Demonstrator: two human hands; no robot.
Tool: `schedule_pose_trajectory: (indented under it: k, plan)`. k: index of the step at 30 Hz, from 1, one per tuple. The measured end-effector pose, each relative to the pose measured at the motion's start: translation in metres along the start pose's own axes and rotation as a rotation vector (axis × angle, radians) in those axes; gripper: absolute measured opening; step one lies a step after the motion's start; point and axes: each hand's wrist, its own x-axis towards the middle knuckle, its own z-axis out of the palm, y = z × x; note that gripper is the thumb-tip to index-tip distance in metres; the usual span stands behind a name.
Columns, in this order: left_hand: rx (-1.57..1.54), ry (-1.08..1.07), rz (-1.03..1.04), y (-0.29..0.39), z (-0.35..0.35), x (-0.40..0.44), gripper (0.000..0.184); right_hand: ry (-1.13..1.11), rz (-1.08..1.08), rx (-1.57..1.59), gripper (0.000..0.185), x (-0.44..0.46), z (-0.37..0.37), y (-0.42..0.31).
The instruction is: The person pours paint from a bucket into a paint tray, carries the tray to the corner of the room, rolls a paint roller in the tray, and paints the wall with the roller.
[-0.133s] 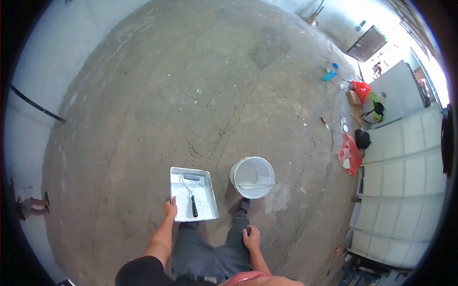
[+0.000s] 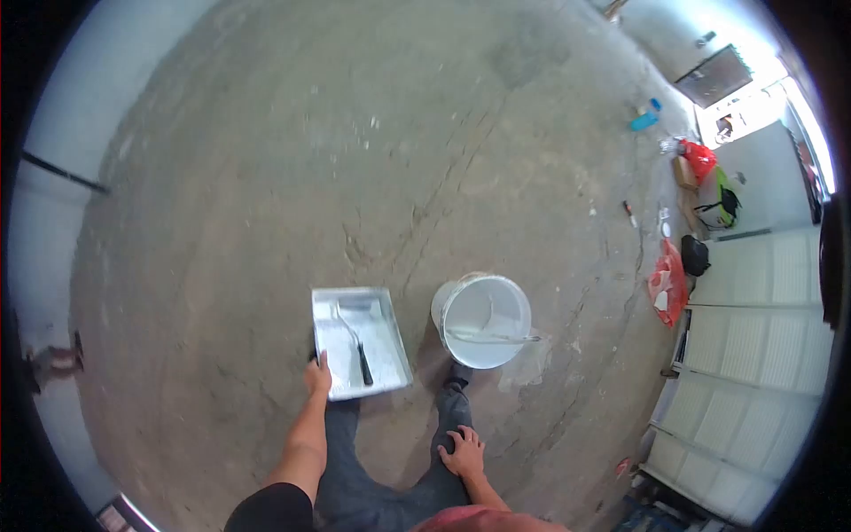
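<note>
A white paint tray is held by its left edge in my left hand, near the lower left corner. In it lies a paint roller, with its black handle toward me and its frame and head toward the far end. My right hand rests on my right knee with its fingers spread and holds nothing. Just right of the tray stands a white bucket, apart from it, with a pale stick or handle across its opening. My right foot is just below the bucket.
Red bags, a black item, a cardboard box, a green bag and a blue bottle lie along the right side. White panels stand at the right; a pale wall runs along the left.
The view has shifted, and the bucket looks larger. The tray is slightly higher in the frame. The fingers of my right hand have spread on the knee.
</note>
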Motion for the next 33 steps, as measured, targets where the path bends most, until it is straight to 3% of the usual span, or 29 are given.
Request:
schedule_pose_trajectory:
  k: [2, 5, 7, 8, 11, 14, 17, 21, 23, 24, 26, 28, 31, 33]
  plan:
    - [-0.064, 0.170, 0.058, -0.057, 0.028, -0.007, 0.066, -0.123, 0.086, -0.062, 0.036, -0.013, -0.007, -0.009]
    - [-0.135, 0.096, -0.032, -0.091, 0.027, -0.020, 0.066, -0.199, 0.186, -0.030, 0.037, -0.051, -0.017, -0.033]
    - [-0.172, 0.188, -0.046, -0.122, 0.030, -0.022, 0.068, -0.234, 0.174, 0.085, 0.036, -0.062, -0.032, -0.067]
    - [-0.161, 0.209, -0.064, -0.134, 0.053, -0.001, 0.069, -0.268, 0.174, 0.087, 0.036, -0.047, -0.005, -0.061]
    - [-0.156, 0.158, -0.143, -0.168, 0.099, 0.006, 0.071, -0.305, 0.261, 0.137, 0.036, -0.037, 0.005, -0.068]
    - [-0.157, 0.013, -0.307, -0.180, 0.117, 0.000, 0.071, -0.315, 0.169, 0.036, 0.030, -0.034, 0.012, -0.054]
    - [-0.233, -0.151, -0.293, -0.190, 0.128, -0.043, 0.070, -0.236, 0.476, 0.596, 0.032, -0.039, 0.018, -0.005]
    - [-0.271, -0.154, -0.238, -0.210, 0.158, -0.077, 0.066, 0.034, 0.551, 0.730, 0.045, 0.003, 0.066, 0.065]
    - [-0.274, -0.348, -0.327, -0.230, 0.170, -0.081, 0.062, 0.142, 0.566, 0.755, 0.059, 0.041, 0.072, 0.091]
    - [-0.261, -0.343, -0.328, -0.215, 0.160, -0.085, 0.062, 0.199, 0.576, 0.801, 0.066, 0.062, 0.075, 0.103]
    - [-0.247, -0.384, -0.082, -0.133, 0.138, -0.095, 0.054, 0.262, 0.603, 0.872, 0.075, 0.101, 0.079, 0.135]
    - [-0.498, -0.506, 0.065, -0.069, 0.129, -0.109, 0.048, 0.231, 0.607, 0.855, 0.078, 0.132, 0.072, 0.157]
    - [-0.656, -0.686, 0.036, 0.013, 0.118, -0.134, 0.048, 0.147, 0.585, 0.765, 0.078, 0.164, 0.059, 0.177]
    - [-0.625, -0.744, 0.166, 0.055, 0.116, -0.143, 0.054, 0.101, 0.569, 0.713, 0.077, 0.178, 0.055, 0.191]
